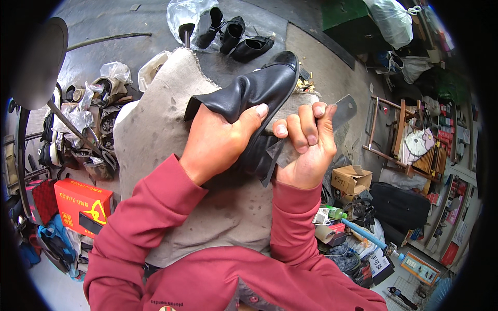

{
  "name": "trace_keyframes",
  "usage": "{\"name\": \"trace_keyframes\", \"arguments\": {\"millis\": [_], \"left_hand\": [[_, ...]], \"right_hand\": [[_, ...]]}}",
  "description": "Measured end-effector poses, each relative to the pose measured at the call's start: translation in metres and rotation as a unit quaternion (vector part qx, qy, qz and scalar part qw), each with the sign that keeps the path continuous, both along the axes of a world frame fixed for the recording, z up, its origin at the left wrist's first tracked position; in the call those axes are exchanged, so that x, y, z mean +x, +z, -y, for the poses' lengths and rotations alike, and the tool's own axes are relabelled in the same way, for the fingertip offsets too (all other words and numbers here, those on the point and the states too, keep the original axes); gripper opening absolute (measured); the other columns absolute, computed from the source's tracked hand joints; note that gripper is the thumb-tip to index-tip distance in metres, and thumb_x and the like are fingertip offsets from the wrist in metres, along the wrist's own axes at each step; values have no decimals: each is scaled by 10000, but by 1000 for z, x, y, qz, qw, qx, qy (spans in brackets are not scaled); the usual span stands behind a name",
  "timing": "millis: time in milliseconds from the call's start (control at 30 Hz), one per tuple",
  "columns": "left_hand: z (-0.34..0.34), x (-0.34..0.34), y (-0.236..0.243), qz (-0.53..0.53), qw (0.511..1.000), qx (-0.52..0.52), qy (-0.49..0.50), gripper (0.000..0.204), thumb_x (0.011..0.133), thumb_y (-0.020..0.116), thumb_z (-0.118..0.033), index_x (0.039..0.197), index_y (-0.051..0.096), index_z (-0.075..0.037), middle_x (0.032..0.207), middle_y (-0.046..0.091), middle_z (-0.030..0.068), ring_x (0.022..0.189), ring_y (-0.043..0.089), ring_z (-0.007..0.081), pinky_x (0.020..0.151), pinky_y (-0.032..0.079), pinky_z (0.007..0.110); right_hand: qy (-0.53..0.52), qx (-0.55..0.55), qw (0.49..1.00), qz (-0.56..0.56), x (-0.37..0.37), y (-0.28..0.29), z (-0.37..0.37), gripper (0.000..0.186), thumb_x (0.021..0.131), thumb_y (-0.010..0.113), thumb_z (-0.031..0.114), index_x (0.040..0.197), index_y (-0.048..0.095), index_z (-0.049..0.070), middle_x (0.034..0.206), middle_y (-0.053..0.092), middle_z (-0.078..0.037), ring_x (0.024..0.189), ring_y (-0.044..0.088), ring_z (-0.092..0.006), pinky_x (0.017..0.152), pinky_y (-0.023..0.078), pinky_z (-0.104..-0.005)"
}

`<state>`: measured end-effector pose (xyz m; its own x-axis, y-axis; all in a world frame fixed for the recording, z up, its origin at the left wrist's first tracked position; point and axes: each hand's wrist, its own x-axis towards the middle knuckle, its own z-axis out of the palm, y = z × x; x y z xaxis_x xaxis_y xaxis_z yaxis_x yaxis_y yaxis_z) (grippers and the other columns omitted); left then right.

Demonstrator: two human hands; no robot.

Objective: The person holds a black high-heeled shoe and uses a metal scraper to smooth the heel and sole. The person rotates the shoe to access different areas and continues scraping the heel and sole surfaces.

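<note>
A shiny black leather boot is held above a stained beige cloth spread over the lap, its rounded end pointed far and slightly right. The boot is grasped by the left hand, which is brought in from the near left with its back turned up and its thumb laid across the leather toward the right. Just right of the boot, a flat grey metal blade with a hole in its far end is gripped by the right hand; the palm is turned up and inward, and the fingers are curled over the metal. Both bent forearms are covered by dark red sleeves. Most of the left fingers are hidden by the boot. The blade's middle is covered by the right fingers, and whether the leather is touched by its near end cannot be told. Nor can it be made out whether the shadowed black leather below belongs to the same boot. The outer scene is cut off by a dark round rim
</note>
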<state>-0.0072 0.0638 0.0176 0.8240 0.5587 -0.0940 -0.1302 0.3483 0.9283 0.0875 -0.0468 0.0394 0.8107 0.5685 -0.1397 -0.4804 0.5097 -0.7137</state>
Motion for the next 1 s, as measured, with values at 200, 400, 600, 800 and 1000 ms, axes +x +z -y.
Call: {"name": "trace_keyframes", "arguments": {"millis": [200,400,600,800,1000], "left_hand": [[-1,2,-4,15,1000,24,4,343,947,614,-55,1272,624,57,1147,728,148,1010,660,163,927,513,319],[-1,3,-4,22,999,47,5,366,949,617,-70,1294,610,52,1153,724,168,1011,656,170,932,508,320],[-2,2,-2,8,997,70,4,377,950,613,-77,1303,605,54,1158,722,161,1009,648,164,930,504,313],[-2,3,-5,16,999,39,2,359,941,620,-75,1275,623,56,1121,730,155,972,643,148,906,511,307],[-3,2,-6,-2,999,53,1,297,959,645,-117,1209,662,42,1050,700,36,926,597,101,843,510,285]], "right_hand": [[2,-10,1000,14,2,-1,-1,320,1107,400,416,1004,484,125,636,293,59,488,282,-64,649,559,-392],[-33,-31,999,8,6,8,-8,434,1090,431,457,1249,514,62,714,406,23,569,383,-86,644,535,-361],[3,40,999,-21,23,6,-9,400,1095,449,403,1268,513,49,700,361,45,551,314,-57,477,334,-235],[6,13,1000,-9,21,1,-4,292,1110,433,282,1254,520,44,678,312,56,503,263,-43,425,264,-217],[19,-2,1000,-17,19,3,-3,236,1094,467,260,1200,544,64,655,279,66,501,254,-43,432,262,-226]]}}
